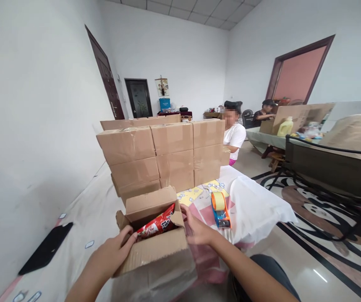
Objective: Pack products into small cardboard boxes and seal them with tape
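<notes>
An open cardboard box stands on the cloth-covered table in front of me, its flaps raised. Inside lies a red snack packet with white and dark print; whatever is beneath it is hidden. My left hand grips the left side of the box by its flap, fingertips close to one end of the packet. Against the right side presses my right hand, its fingers bent around the edge by the flap. To the right of that hand, an orange and blue tape dispenser rests on the table.
Stacked, taped cardboard boxes form a wall behind the open box. A flat black item lies at the left. Beyond the stack sits a person in a white shirt; another person works at a far table holding a yellow jug.
</notes>
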### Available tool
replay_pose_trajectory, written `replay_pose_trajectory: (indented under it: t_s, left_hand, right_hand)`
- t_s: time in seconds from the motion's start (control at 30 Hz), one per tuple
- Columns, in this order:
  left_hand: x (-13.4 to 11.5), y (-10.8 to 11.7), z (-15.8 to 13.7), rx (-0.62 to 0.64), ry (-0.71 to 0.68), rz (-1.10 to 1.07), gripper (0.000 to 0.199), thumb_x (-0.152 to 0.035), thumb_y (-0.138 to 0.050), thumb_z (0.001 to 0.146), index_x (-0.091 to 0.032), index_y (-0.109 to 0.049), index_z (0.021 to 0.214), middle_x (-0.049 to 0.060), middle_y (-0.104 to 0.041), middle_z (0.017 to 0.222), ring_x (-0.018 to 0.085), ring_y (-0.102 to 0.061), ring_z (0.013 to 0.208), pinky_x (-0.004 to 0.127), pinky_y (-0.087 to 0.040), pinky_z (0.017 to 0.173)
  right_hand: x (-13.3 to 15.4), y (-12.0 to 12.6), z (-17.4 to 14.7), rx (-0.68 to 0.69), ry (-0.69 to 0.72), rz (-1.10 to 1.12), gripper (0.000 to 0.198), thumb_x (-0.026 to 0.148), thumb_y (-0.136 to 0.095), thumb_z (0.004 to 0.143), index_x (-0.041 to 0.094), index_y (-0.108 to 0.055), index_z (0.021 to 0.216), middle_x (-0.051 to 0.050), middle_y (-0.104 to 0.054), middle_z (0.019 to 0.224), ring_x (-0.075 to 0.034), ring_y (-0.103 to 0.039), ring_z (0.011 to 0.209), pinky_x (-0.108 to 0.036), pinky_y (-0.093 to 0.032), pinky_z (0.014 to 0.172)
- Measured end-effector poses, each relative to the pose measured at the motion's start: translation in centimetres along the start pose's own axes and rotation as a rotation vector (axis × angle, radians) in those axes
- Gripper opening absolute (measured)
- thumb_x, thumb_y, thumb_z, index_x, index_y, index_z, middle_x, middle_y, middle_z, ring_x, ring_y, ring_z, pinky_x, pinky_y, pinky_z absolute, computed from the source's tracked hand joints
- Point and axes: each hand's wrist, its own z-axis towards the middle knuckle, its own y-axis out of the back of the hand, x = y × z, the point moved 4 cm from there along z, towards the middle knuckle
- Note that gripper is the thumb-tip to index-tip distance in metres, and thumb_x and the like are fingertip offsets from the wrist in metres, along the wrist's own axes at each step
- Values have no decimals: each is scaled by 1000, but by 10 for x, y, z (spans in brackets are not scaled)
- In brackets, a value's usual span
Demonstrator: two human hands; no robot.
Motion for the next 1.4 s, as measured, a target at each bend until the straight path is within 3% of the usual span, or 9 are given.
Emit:
replay_pose_trajectory:
  t_s: [0.13, 0.3, 0.47, 0.63, 0.77, 0.87, 1.0, 1.27, 1.4]
  left_hand:
    - [-13, -3, -4, -10, -74, -89, 42, -58, -33, 95, -28, -53, 117, 8, -74, 119, 30, -71, 107, 38, -50, 92]
    - [-23, -2, -4, 27, -14, -37, 54, -63, -30, 95, -30, -62, 124, 8, -67, 134, 33, -62, 125, 46, -44, 102]
    - [-30, -4, -2, -24, 22, 51, 54, -63, -29, 94, -28, -64, 117, 12, -67, 126, 36, -66, 113, 48, -48, 94]
    - [-40, -7, -3, -54, -137, -159, 41, -60, -35, 94, -26, -53, 109, 9, -67, 113, 28, -67, 105, 40, -52, 92]
    - [-33, -2, -5, -214, -263, -238, 38, -60, -41, 94, -26, -51, 109, 14, -54, 143, 33, -47, 140, 47, -43, 110]
    - [-21, -1, -4, -329, -367, -335, 46, -60, -35, 98, -28, -50, 129, 9, -30, 165, 29, -27, 153, 47, -29, 123]
    - [-8, -7, -3, -370, -509, -581, 81, -80, -18, 91, -29, -37, 152, 8, -23, 168, 31, -30, 152, 46, -33, 121]
    - [3, -25, 12, -220, -638, -405, 127, -104, -33, 55, -21, -46, 151, 19, -53, 150, 39, -45, 142, 48, -31, 121]
    - [3, -22, 13, -269, -720, -409, 118, -98, -40, 62, -27, -37, 155, 18, -61, 141, 37, -55, 134, 48, -34, 117]
  right_hand:
    - [-2, 16, -2, 32, -17, -119, 127, 25, -80, 71, 23, 10, 162, -19, -15, 168, -37, -28, 152, -53, -30, 121]
    - [-12, 26, -14, 71, -99, -226, 127, 33, -79, 75, 21, 13, 162, -18, -6, 170, -38, -16, 156, -55, -26, 123]
    - [-18, 24, -21, 53, -84, -267, 127, 32, -77, 77, 19, 17, 161, -20, -7, 169, -37, -13, 156, -56, -25, 124]
    - [-13, 29, -26, 46, -83, -284, 124, 31, -75, 79, 20, 19, 160, -18, 1, 170, -36, -9, 157, -56, -23, 124]
    - [-7, 36, -31, 27, -77, -289, 117, 37, -71, 85, 23, 17, 161, -17, 3, 170, -36, -6, 157, -60, -18, 125]
    - [3, 41, -33, -69, -7, -290, 95, 38, -59, 95, 28, 8, 162, -13, -1, 171, -32, -6, 158, -59, -16, 126]
    - [22, 43, -31, -177, 105, -285, 76, 47, -48, 100, 28, -7, 161, -13, -16, 168, -32, -16, 156, -58, -18, 126]
    - [22, 42, -13, -226, 161, -293, 72, 58, -39, 100, 31, -9, 159, -12, -40, 156, -31, -36, 147, -58, -26, 123]
    - [18, 43, -10, -291, 173, -272, 72, 60, -39, 100, 31, -10, 159, -11, -56, 141, -31, -43, 141, -61, -29, 119]
